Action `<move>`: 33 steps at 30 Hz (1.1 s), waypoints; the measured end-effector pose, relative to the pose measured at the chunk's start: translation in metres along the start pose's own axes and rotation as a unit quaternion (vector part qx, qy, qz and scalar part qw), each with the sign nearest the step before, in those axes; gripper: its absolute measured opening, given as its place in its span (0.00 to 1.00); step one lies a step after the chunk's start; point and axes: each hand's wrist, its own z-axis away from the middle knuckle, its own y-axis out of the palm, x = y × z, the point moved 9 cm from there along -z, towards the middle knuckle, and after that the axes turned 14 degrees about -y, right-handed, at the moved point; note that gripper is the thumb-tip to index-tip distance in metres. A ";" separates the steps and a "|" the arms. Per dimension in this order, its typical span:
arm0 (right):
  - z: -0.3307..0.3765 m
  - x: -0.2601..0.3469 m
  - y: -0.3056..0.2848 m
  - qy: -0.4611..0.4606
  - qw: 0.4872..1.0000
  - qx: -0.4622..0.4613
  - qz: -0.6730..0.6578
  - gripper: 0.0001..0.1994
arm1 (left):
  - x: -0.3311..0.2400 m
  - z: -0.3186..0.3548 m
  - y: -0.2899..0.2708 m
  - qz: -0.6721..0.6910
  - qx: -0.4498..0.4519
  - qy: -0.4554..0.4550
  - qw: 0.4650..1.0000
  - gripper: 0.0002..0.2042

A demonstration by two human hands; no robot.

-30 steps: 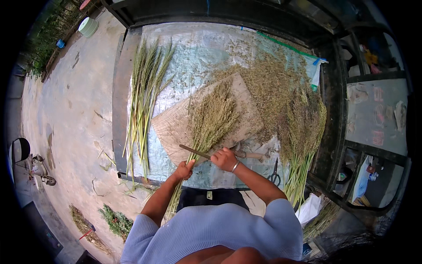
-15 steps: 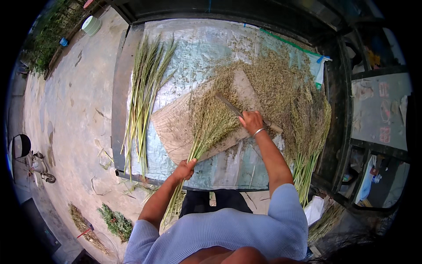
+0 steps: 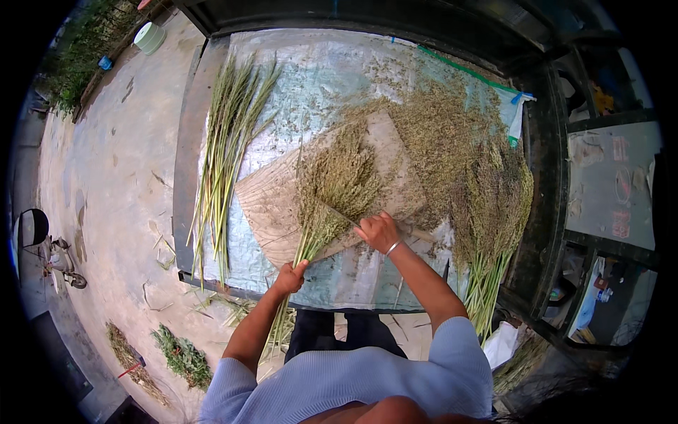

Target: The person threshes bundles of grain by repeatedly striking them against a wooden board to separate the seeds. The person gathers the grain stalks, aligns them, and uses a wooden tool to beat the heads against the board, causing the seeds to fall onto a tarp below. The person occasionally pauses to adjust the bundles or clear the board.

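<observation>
My left hand [image 3: 289, 278] is closed around the green stems of a bundle of seed-headed stalks [image 3: 341, 173] near the front edge of the platform. The bundle's bushy heads fan out over a tilted wooden board [image 3: 263, 201]. Across the lower part of the heads lies the narrow blade of a knife [image 3: 337, 214], or a similar long-bladed tool. My right hand [image 3: 378, 232] grips its wooden handle, whose end sticks out to the right. Loose seeds [image 3: 448, 141] cover the area beyond and to the right of the board.
Pale plastic sheeting [image 3: 353, 283] covers the platform. More stalks lie at its left [image 3: 229, 162], and a darker-headed bundle [image 3: 491, 212] at its right. Dark metal framing [image 3: 547, 191] stands along the back and right. Leafy plants [image 3: 182, 357] lie on the concrete floor.
My right hand has drawn the blade toward me and to the left, from the upper heads to near the stems. My left hand keeps its hold, shifted slightly left and nearer me.
</observation>
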 end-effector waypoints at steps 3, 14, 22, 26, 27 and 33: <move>0.005 -0.080 -0.014 0.014 0.998 0.039 0.056 0.13 | -0.002 0.000 0.007 0.018 0.027 0.014 0.999 0.18; 0.018 -0.129 -0.094 0.245 0.959 -0.003 0.144 0.12 | -0.008 -0.004 -0.019 -0.124 -0.143 0.132 0.973 0.22; -0.016 0.020 0.002 -0.065 0.996 0.064 0.022 0.11 | -0.040 0.017 -0.008 -0.264 -0.229 0.174 0.921 0.24; 0.007 -0.145 -0.044 0.179 0.965 0.122 0.149 0.13 | -0.039 0.016 -0.011 -0.325 -0.239 0.145 0.903 0.24; 0.013 -0.168 -0.067 0.241 0.949 0.109 0.172 0.13 | -0.045 0.014 -0.014 -0.343 -0.244 0.137 0.897 0.23; -0.027 -0.035 -0.093 0.092 0.993 0.002 0.077 0.11 | -0.069 0.041 -0.010 -0.447 -0.320 0.112 0.828 0.22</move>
